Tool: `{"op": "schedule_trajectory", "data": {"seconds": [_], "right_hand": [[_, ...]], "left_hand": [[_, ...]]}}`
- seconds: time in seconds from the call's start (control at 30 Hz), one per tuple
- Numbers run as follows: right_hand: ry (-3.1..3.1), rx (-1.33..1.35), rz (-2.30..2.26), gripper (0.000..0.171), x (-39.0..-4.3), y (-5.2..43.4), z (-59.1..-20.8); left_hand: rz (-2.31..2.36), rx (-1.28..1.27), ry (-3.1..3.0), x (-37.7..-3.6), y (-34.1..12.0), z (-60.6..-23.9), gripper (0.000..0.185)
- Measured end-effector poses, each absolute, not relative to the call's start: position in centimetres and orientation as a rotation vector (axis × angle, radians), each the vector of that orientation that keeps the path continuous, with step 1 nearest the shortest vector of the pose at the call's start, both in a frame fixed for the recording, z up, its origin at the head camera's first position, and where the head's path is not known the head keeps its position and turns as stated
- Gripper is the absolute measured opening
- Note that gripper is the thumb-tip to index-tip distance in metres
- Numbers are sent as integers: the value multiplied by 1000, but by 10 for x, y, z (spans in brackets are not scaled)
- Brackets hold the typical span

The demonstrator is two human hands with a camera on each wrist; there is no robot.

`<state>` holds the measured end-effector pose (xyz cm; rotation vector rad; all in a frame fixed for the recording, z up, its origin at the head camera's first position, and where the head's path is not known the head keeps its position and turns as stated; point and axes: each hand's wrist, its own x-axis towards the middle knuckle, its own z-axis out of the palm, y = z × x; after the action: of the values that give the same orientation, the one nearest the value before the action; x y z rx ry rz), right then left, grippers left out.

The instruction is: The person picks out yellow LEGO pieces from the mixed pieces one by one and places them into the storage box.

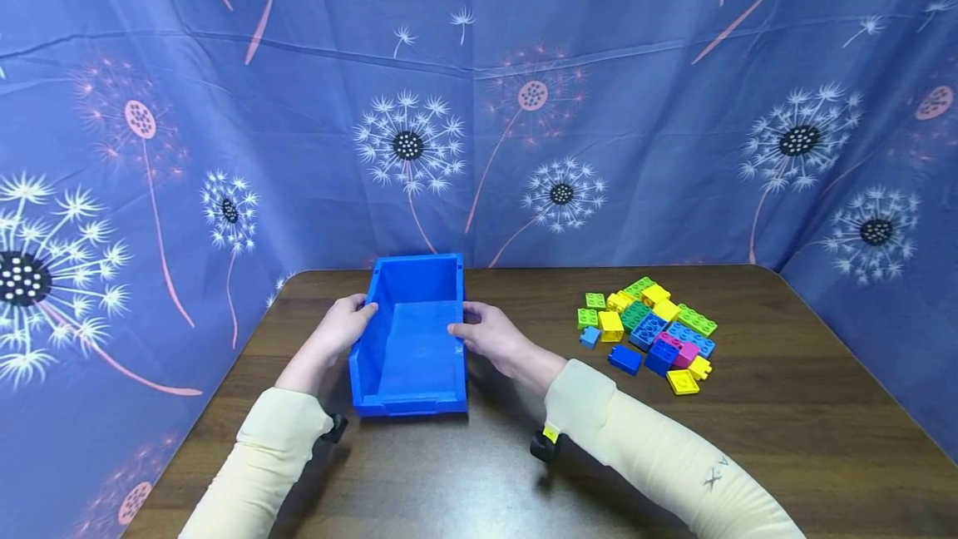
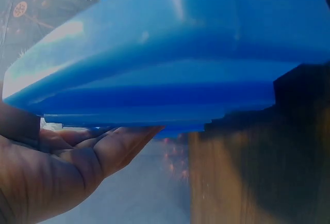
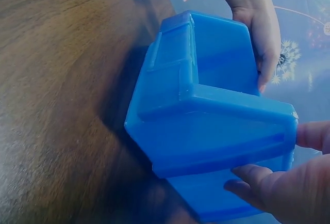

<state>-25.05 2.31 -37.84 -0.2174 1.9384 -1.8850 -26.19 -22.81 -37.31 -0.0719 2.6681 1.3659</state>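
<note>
A blue plastic bin [image 1: 407, 348] stands on the brown table [image 1: 748, 439], open end toward me. My left hand [image 1: 346, 323] holds its left wall, thumb at the rim. My right hand [image 1: 486, 335] grips the right wall, thumb on the rim. In the left wrist view the bin [image 2: 170, 64] fills the frame above my left hand [image 2: 77, 157], whose fingers lie along its side. The right wrist view shows the bin [image 3: 216, 126] pinched between the thumb and fingers of my right hand [image 3: 289, 182], with my left hand [image 3: 258, 28] on the far wall.
A heap of several coloured toy bricks [image 1: 649, 329] lies on the table right of the bin. A blue cloth with dandelion print [image 1: 479, 106] hangs behind the table and on both sides.
</note>
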Motion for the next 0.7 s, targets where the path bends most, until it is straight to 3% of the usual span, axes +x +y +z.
{"op": "schedule_trajectory", "data": {"seconds": [0.7], "right_hand": [[1925,-183,-1939,58,-240,63,-379]], "left_hand": [[1337,3,2707,-255,-193,-376,50]]}}
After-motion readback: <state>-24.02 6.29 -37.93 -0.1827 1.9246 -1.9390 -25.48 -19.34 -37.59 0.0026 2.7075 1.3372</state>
